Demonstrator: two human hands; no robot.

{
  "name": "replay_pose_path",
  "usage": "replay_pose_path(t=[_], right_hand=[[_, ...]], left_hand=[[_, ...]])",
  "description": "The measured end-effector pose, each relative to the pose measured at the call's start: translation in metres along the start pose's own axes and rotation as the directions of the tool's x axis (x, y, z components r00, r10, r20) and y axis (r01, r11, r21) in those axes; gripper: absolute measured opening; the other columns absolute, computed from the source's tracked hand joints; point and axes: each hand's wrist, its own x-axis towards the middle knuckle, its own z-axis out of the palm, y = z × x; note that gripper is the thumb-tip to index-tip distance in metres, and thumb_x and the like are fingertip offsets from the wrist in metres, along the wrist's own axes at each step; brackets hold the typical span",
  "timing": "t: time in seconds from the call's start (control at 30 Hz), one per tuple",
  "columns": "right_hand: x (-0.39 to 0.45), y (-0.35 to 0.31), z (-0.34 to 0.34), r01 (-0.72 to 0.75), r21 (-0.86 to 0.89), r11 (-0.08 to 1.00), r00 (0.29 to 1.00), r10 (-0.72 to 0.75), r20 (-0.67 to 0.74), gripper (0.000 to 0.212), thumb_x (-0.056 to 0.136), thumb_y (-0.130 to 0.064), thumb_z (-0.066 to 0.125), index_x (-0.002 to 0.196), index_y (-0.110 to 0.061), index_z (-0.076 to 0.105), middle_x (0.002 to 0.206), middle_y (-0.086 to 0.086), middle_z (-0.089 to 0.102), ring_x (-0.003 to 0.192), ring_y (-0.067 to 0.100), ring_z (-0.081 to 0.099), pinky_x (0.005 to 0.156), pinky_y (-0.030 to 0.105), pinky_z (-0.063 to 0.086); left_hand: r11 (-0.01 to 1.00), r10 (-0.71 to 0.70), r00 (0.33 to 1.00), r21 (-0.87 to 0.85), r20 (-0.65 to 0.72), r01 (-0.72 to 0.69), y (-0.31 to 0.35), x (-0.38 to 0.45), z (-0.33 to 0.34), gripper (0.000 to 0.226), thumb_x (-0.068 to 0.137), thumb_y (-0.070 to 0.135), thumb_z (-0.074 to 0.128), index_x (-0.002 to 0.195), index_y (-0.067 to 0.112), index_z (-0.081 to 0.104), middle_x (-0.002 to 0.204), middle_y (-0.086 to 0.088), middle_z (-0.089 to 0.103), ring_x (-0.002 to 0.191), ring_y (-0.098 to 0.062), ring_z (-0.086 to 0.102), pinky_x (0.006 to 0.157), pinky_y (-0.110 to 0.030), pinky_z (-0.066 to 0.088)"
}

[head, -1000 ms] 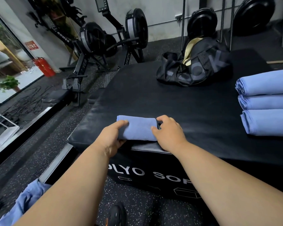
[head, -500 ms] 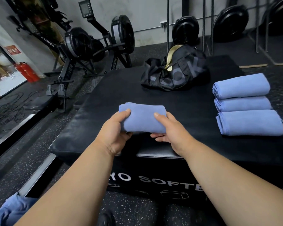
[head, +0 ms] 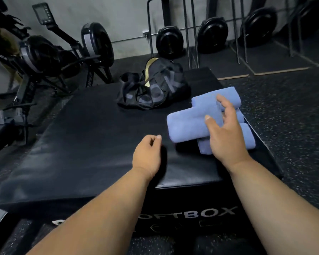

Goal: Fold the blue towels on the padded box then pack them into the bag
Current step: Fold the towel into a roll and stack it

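Black vinyl covers the padded box (head: 92,144), which fills the middle of the frame; white letters reading "OFTBOX" run along its front wall at the bottom. Above the near edge, just right of centre, the left hand (head: 147,155) hovers with fingers curled loosely inward, holding nothing. Right of it, the right hand (head: 225,133) has fingers spread, thumb on top of a folded blue towel (head: 190,126); whether the other fingers grip it from below I cannot tell. That towel lies crosswise over a stack of folded towels (head: 247,137) at the box's right edge. Behind them, at upper centre, a black bag (head: 155,91) sits on the box, its gold-lined mouth open. Speckled rubber floor (head: 293,115) lies to the right. Rowing machines (head: 50,57) stand at upper left, and more upright ones (head: 212,36) line the grey wall (head: 122,13).
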Motion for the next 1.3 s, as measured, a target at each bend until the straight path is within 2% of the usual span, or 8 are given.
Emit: replay_pose_path(t=[0.07, 0.13, 0.3, 0.57, 0.77, 1.0, 1.13, 1.3], right_hand=[[0.01, 0.007, -0.017, -0.018, -0.074, 0.997, 0.998, 0.014, -0.055, 0.052, 0.103, -0.022, 0.059, 0.149, -0.043, 0.045, 0.14, -0.02, 0.052, 0.129, -0.005, 0.049, 0.109, 0.01, 0.035], [0.019, 0.018, -0.033, -0.072, -0.123, 0.99, 0.994, 0.062, -0.089, 0.05, 0.102, -0.027, 0.06, 0.146, -0.046, 0.048, 0.139, -0.02, 0.054, 0.127, -0.001, 0.051, 0.113, 0.022, 0.037], [0.035, 0.032, -0.052, -0.184, -0.094, 0.978, 0.969, 0.165, -0.182, 0.041, 0.092, -0.039, 0.06, 0.13, -0.05, 0.057, 0.125, -0.014, 0.068, 0.117, 0.011, 0.065, 0.107, 0.047, 0.051], [0.043, 0.038, -0.056, -0.21, -0.038, 0.977, 0.932, 0.188, -0.31, 0.039, 0.095, -0.038, 0.06, 0.134, -0.043, 0.054, 0.109, -0.015, 0.066, 0.102, 0.01, 0.065, 0.094, 0.038, 0.053], [0.044, 0.049, -0.058, -0.185, -0.362, 0.913, 0.934, 0.048, -0.355, 0.044, 0.1, -0.042, 0.057, 0.143, -0.032, 0.051, 0.138, 0.002, 0.057, 0.119, 0.026, 0.058, 0.098, 0.041, 0.045], [0.034, 0.055, -0.043, 0.12, -0.796, 0.594, 0.934, -0.338, -0.112, 0.039, 0.101, -0.04, 0.053, 0.137, -0.03, 0.065, 0.155, 0.011, 0.047, 0.136, 0.039, 0.042, 0.112, 0.053, 0.03], [0.033, 0.066, -0.034, 0.221, -0.858, 0.464, 0.965, -0.228, 0.126, 0.056, 0.102, -0.053, 0.032, 0.141, -0.03, 0.065, 0.156, 0.011, 0.052, 0.144, 0.039, 0.042, 0.119, 0.063, 0.024], [0.035, 0.07, -0.036, 0.166, -0.875, 0.455, 0.985, -0.12, 0.125, 0.065, 0.099, -0.061, 0.02, 0.149, -0.039, 0.055, 0.164, 0.008, 0.042, 0.154, 0.036, 0.029, 0.124, 0.06, 0.014]], left_hand=[[0.944, 0.107, 0.991, 0.321, -0.081, -0.076, -0.009, 0.001, 0.012, 0.036, 0.103, 0.051, 0.05, 0.078, 0.026, 0.057, 0.079, 0.009, 0.064, 0.082, -0.019, 0.059, 0.07, -0.034, 0.04], [0.895, 0.181, 0.981, 0.424, -0.069, -0.135, -0.011, 0.005, 0.02, 0.037, 0.1, 0.053, 0.048, 0.073, 0.03, 0.055, 0.08, 0.012, 0.059, 0.087, -0.019, 0.055, 0.073, -0.034, 0.037], [0.875, 0.198, 0.978, 0.463, -0.071, -0.143, -0.015, 0.01, 0.024, 0.033, 0.099, 0.053, 0.049, 0.074, 0.031, 0.052, 0.08, 0.014, 0.053, 0.092, -0.021, 0.051, 0.078, -0.034, 0.036], [0.863, 0.207, 0.975, 0.484, -0.082, -0.143, -0.014, 0.01, 0.026, 0.032, 0.098, 0.051, 0.05, 0.075, 0.03, 0.053, 0.083, 0.012, 0.057, 0.09, -0.021, 0.051, 0.078, -0.035, 0.037], [0.87, 0.199, 0.975, 0.475, -0.095, -0.131, -0.015, 0.011, 0.026, 0.032, 0.096, 0.051, 0.054, 0.074, 0.029, 0.056, 0.081, 0.011, 0.058, 0.088, -0.02, 0.052, 0.076, -0.034, 0.035], [0.874, 0.196, 0.976, 0.468, -0.09, -0.132, -0.014, 0.009, 0.026, 0.032, 0.097, 0.051, 0.054, 0.074, 0.028, 0.056, 0.081, 0.011, 0.056, 0.089, -0.021, 0.05, 0.077, -0.034, 0.034], [0.876, 0.195, 0.977, 0.464, -0.086, -0.134, -0.014, 0.009, 0.026, 0.032, 0.097, 0.051, 0.053, 0.075, 0.029, 0.056, 0.082, 0.011, 0.056, 0.09, -0.022, 0.051, 0.077, -0.034, 0.036], [0.879, 0.201, 0.976, 0.456, -0.086, -0.141, -0.015, 0.009, 0.026, 0.032, 0.097, 0.052, 0.052, 0.074, 0.029, 0.055, 0.082, 0.01, 0.058, 0.09, -0.024, 0.053, 0.077, -0.036, 0.04]])
